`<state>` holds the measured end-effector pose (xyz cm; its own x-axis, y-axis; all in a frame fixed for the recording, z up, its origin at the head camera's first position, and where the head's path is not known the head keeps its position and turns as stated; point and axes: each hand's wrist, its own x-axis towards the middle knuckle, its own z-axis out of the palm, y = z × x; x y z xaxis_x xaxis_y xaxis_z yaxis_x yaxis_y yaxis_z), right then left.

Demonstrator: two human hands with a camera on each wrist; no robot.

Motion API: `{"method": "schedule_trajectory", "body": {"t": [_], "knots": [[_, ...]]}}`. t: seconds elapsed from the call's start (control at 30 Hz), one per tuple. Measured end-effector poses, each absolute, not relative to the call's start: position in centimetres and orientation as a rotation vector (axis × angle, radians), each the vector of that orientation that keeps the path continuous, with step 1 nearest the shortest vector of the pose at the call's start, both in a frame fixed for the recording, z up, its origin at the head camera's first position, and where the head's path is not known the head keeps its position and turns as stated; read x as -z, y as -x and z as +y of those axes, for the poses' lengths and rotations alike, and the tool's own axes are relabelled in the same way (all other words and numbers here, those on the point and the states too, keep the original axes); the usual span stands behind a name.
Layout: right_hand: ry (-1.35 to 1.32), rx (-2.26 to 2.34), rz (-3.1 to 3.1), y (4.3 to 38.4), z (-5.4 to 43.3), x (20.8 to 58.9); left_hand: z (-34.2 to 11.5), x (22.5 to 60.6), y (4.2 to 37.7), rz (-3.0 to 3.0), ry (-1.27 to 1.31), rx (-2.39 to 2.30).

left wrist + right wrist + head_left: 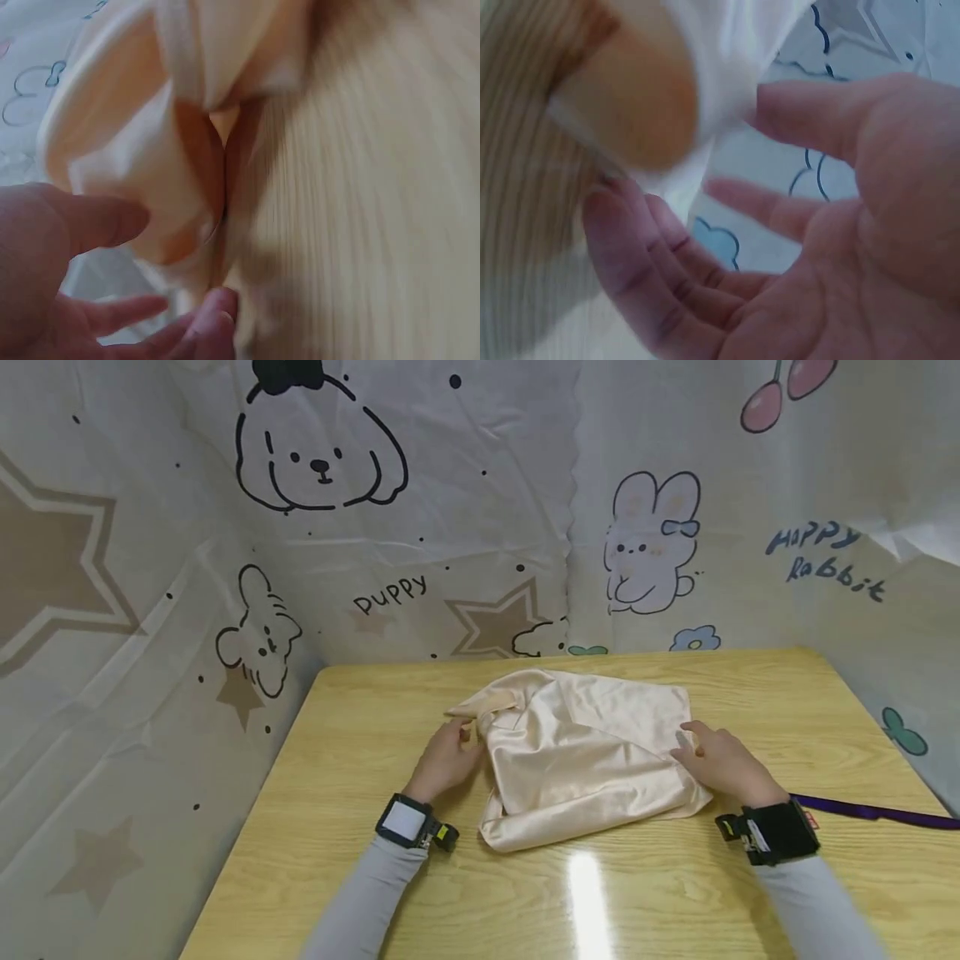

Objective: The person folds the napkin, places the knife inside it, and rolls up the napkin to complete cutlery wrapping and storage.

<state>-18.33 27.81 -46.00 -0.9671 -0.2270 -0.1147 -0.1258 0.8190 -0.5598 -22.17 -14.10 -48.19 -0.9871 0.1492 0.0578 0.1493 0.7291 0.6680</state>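
Note:
A shiny champagne-coloured satin cloth lies rumpled on the table, with loose folds and a thick rolled front edge. At its left side is my left hand, thumb and fingers spread apart. In the left wrist view the thumb overlaps a loose fold of the satin cloth, and the fingertips are low by the tabletop. My right hand reaches the cloth's right edge. The right wrist view shows that hand with thumb and fingers parted around a blurred cloth edge.
A dark purple strap lies on the wooden table at the right, partly behind the right wrist. Printed fabric walls stand along the table's back and sides. Each wrist wears a strapped device.

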Motion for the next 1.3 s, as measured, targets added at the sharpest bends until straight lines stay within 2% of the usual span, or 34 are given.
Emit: {"method": "schedule_trajectory", "body": {"t": [0.2,0.43,0.7,1.0,1.3], "knots": [[0.132,0.801,2.711,18.3,25.8,46.4,-12.2,50.3,23.1,-2.782,0.140,1.485],[0.219,0.780,2.760,18.5,24.9,47.0,-10.8,50.2,24.3,-2.673,-0.082,1.701],[0.251,0.895,2.884,18.6,25.6,47.3,-9.8,49.7,25.2,-2.572,-0.084,1.649],[0.018,1.090,3.080,18.7,28.8,45.0,-14.6,45.6,23.3,-2.334,-0.105,1.851],[-0.007,1.186,3.131,18.8,30.1,44.4,-20.5,44.3,18.4,-2.686,-0.134,1.543]]}}
